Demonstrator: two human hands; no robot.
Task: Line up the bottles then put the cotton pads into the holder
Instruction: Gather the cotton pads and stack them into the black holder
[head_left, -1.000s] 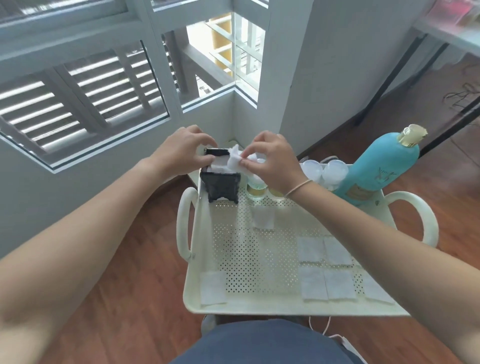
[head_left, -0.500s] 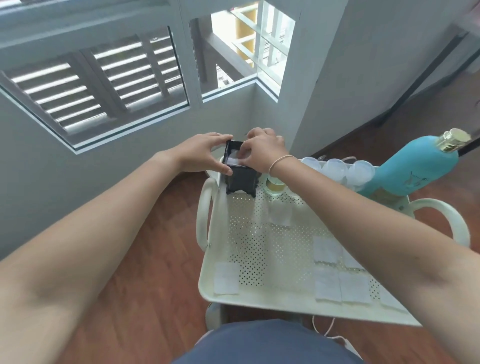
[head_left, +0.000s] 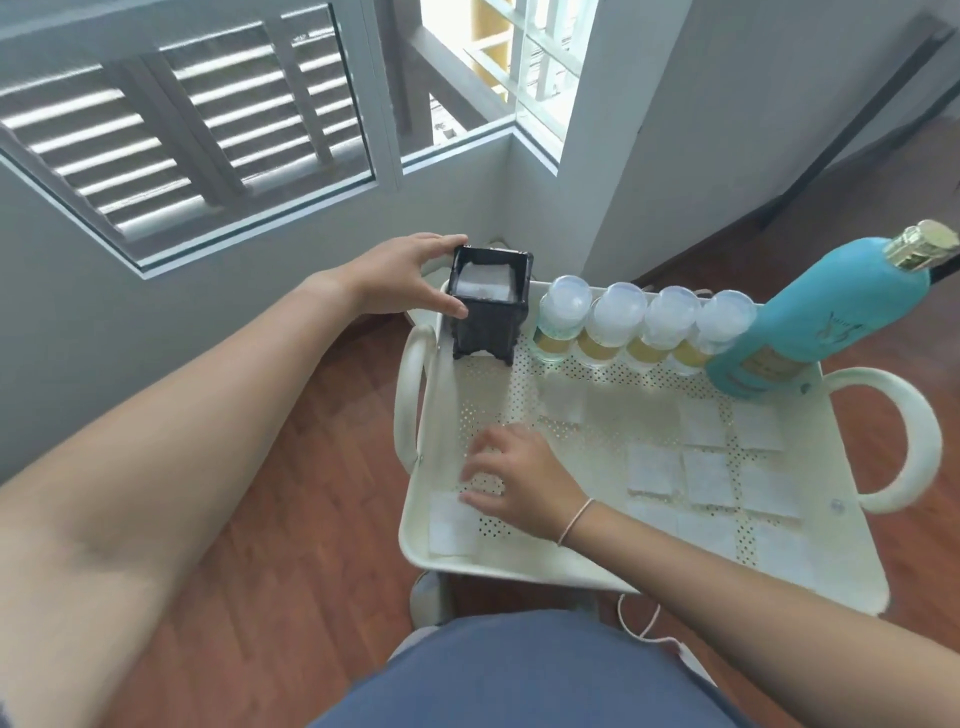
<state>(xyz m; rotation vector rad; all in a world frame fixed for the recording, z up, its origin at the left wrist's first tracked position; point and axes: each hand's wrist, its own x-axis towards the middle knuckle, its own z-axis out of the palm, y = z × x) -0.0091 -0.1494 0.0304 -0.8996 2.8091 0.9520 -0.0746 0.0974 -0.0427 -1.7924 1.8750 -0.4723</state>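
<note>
A black square holder (head_left: 488, 312) stands at the tray's far left corner with white cotton pads inside. My left hand (head_left: 410, 280) grips its left side. Beside it, several small bottles with clear round caps (head_left: 644, 325) stand in a row along the far edge, ending at a tall teal bottle with a gold cap (head_left: 831, 322). My right hand (head_left: 514, 480) hovers low over the near left of the cream perforated tray (head_left: 467, 384), fingers spread, its fingertips at a square cotton pad (head_left: 452, 522). Several more pads (head_left: 706, 475) lie on the right.
The tray has loop handles on the left (head_left: 410, 395) and right (head_left: 909, 441) and sits atop a cart over a wooden floor. A white wall and louvred window are close behind. A white cable (head_left: 644, 629) hangs near my lap.
My right hand left the holder and came down to the near left of the tray, beside a loose pad. The pad it pressed in stays in the holder. My left hand keeps its grip.
</note>
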